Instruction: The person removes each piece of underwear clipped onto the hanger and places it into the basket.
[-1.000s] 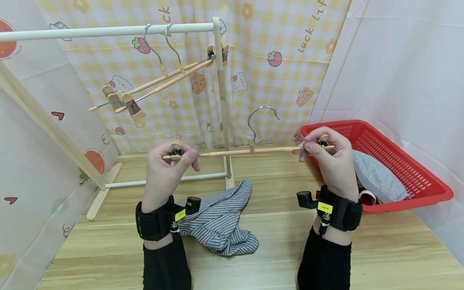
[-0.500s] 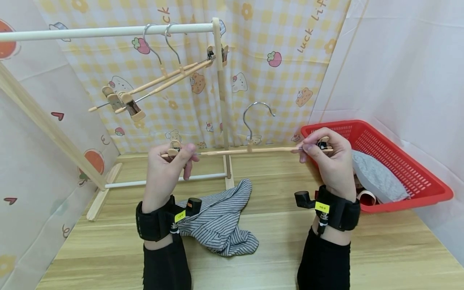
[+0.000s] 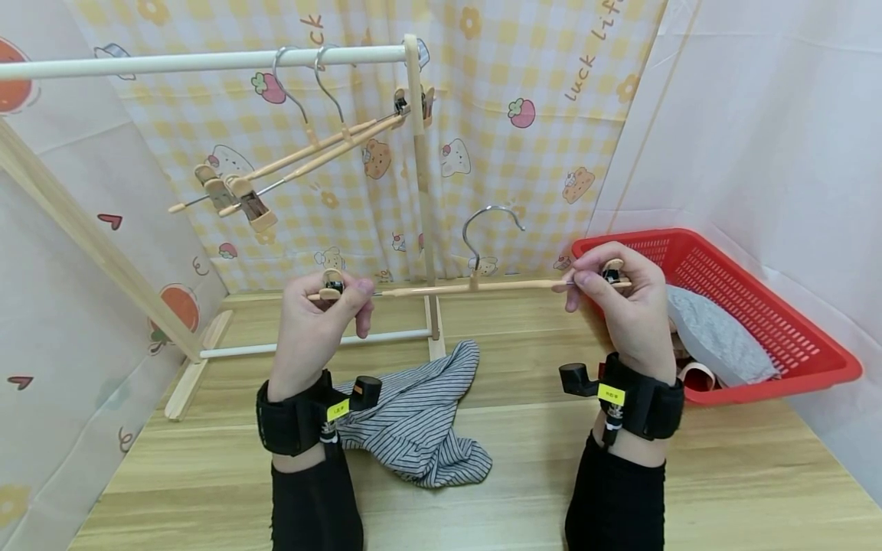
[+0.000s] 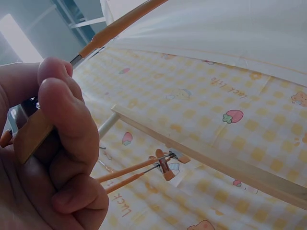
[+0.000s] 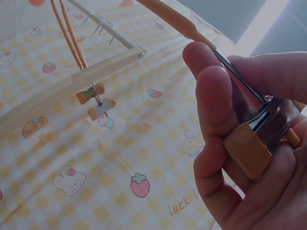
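Observation:
A wooden clip hanger (image 3: pixel 475 286) with a metal hook is held level above the table between my two hands. Around its left end my left hand (image 3: pixel 310 325) curls, thumb and fingers pinching the bar beside a clip (image 3: pixel 333 285). My right hand (image 3: pixel 627 310) grips the other end the same way; in the right wrist view the right clip (image 5: pixel 248 151) lies against the palm and the thin metal rod runs between thumb and fingers. Below, a striped grey cloth (image 3: pixel 420 428) lies crumpled on the table (image 3: pixel 524 474).
Two more clip hangers (image 3: pixel 331 153) hang from the white rail (image 3: pixel 207 61) of a wooden rack at the left. A red basket (image 3: pixel 820 375) at the right contains grey fabric (image 3: pixel 723 337) and other items. A patterned curtain (image 3: pixel 537 61) stands behind.
The hanger has shifted slightly to the left with both hands still on it. Its hook rose, then tipped back lower. Cloth, rack and basket stay where they were.

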A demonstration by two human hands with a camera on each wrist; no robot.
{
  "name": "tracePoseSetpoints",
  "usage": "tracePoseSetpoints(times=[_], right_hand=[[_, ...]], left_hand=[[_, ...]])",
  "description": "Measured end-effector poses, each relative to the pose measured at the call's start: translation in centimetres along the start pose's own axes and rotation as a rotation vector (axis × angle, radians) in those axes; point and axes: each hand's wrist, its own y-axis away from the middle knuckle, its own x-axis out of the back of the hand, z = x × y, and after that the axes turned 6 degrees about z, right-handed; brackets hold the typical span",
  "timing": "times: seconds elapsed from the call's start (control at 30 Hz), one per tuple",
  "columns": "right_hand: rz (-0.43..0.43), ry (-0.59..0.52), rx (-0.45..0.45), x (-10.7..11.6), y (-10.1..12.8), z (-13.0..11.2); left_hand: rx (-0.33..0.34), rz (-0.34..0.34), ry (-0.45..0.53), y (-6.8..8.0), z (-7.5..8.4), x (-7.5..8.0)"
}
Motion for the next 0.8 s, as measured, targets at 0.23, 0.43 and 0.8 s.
tracePoseSetpoints(times=[0.23,0.43,0.8], right_hand=[[-0.006,-0.018,-0.032,0.06,0.01,-0.02],[-0.037,-0.055,-0.034,0.13,-0.02,0.08],[-0.055,-0.102,-0.035,0.43,0.01,-0.03]], left_hand=[[0.018,0.046,0.022,-0.19,-0.24,-0.19],[0.007,0.059,0.012,-0.31,-0.52,-0.04],[0.019,0.055,-0.001,-0.43,-0.8,-0.18]])
